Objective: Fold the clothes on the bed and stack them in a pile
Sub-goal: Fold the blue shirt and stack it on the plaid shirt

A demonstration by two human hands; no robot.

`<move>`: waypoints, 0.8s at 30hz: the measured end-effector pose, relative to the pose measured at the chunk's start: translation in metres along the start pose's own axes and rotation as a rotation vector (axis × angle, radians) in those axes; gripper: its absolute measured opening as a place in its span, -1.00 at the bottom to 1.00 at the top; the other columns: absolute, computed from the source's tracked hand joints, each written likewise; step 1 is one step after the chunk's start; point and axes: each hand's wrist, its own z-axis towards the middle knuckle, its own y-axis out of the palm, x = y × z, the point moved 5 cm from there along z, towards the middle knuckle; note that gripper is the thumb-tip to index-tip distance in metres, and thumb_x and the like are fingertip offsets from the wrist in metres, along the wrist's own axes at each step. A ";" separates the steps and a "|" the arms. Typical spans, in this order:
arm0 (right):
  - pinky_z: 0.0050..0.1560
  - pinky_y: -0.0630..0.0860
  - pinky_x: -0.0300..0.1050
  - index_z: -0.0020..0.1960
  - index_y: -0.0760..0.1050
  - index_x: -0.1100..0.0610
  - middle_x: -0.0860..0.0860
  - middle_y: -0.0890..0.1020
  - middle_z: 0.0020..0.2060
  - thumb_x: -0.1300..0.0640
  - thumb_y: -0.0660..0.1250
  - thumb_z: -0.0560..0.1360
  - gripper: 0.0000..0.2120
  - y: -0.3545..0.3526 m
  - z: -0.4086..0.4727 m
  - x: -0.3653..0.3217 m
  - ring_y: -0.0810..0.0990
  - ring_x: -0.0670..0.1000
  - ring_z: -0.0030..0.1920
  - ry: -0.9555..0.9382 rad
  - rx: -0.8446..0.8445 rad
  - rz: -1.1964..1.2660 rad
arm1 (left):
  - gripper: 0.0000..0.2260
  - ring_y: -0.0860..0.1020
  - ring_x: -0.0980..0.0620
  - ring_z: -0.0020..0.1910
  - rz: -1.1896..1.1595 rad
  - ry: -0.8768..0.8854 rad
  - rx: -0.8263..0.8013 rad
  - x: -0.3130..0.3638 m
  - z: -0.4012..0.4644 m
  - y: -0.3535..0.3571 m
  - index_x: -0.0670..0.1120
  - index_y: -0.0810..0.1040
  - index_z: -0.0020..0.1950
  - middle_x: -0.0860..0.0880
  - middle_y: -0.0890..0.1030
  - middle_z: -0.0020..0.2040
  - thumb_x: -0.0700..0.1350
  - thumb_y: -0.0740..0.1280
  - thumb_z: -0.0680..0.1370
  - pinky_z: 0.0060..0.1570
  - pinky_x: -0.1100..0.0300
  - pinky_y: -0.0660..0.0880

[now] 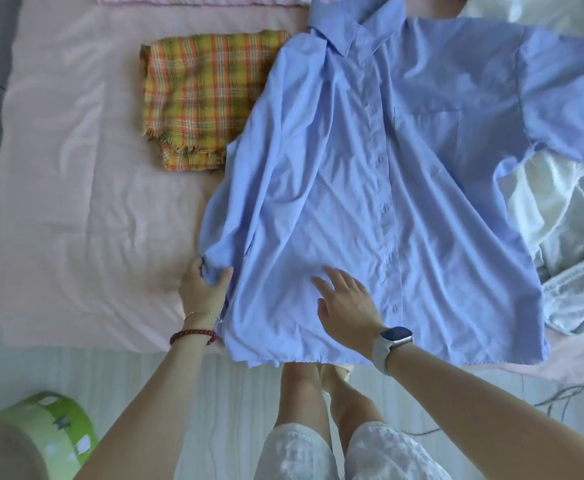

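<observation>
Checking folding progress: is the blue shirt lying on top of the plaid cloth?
No, the blue shirt lies beside the folded plaid cloth.

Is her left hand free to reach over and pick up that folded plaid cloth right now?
Probably not yet: the left hand is pinching the blue shirt cuff. The plaid cloth lies uncovered on the bed beyond it, so letting go would leave the way open.

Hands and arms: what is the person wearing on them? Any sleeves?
No sleeves show; both forearms are bare. The left hand has a dark red beaded bracelet on its wrist and a thin gold chain just above it. The right hand has a smartwatch with a dark rectangular face and a pale grey band.
</observation>
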 end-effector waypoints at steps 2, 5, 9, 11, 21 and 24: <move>0.32 0.23 -0.04 0.43 0.24 0.07 0.04 0.23 0.44 0.14 0.07 0.57 -0.58 -0.015 0.020 -0.019 0.25 0.06 0.39 -0.017 0.039 0.122 | -0.76 0.31 -0.12 -0.29 -0.012 -0.122 -0.030 -0.005 0.019 -0.004 -0.24 0.38 -0.32 -0.22 0.38 -0.36 -0.20 0.31 0.50 -0.27 0.14 0.25; 0.15 0.40 -0.03 0.36 0.35 0.10 0.02 0.40 0.31 0.20 0.10 0.56 -0.63 -0.031 0.049 -0.048 0.40 0.08 0.26 -0.036 0.093 0.345 | -0.71 0.29 -0.07 -0.36 -0.278 -0.244 -0.042 -0.016 0.035 -0.022 -0.16 0.30 -0.39 -0.14 0.35 -0.43 -0.29 0.17 0.54 -0.35 0.18 0.28; 0.01 0.42 -0.13 0.28 0.41 0.12 0.02 0.52 0.13 0.17 0.15 0.56 -0.70 -0.043 0.090 -0.073 0.50 -0.01 -0.02 0.182 0.196 0.718 | -0.94 0.57 0.08 -0.32 -0.415 -0.236 -0.102 -0.027 0.046 -0.061 -0.15 0.40 -0.10 -0.07 0.51 -0.25 -0.24 0.22 0.58 -0.21 0.27 0.51; -0.12 0.33 -0.22 0.17 0.43 0.14 0.02 0.54 -0.03 0.09 0.20 0.55 -0.77 -0.044 0.112 -0.076 0.47 0.01 -0.09 0.360 0.232 0.842 | -0.86 0.54 0.05 -0.19 -0.275 -0.160 -0.201 -0.027 0.050 -0.066 -0.09 0.44 -0.01 -0.05 0.52 -0.15 -0.15 0.37 0.51 -0.09 0.19 0.48; -0.12 0.50 0.10 -0.29 0.29 0.18 0.09 0.37 -0.35 0.16 0.15 0.54 -0.77 -0.046 0.140 -0.073 0.36 0.05 -0.26 0.509 0.186 1.023 | -0.88 0.30 0.01 -0.29 -0.242 -0.057 -0.284 -0.003 0.050 -0.030 -0.22 0.42 -0.19 -0.12 0.39 -0.29 -0.24 0.21 0.55 -0.25 0.17 0.25; -0.09 0.53 0.06 -0.21 0.35 0.20 0.08 0.37 -0.30 0.15 0.10 0.59 -0.77 -0.051 0.137 -0.079 0.39 0.05 -0.23 0.476 0.200 1.187 | -0.84 0.41 0.04 -0.28 -0.344 -0.089 -0.253 -0.002 0.062 -0.063 -0.19 0.46 -0.19 -0.06 0.46 -0.28 -0.23 0.21 0.58 -0.26 0.17 0.33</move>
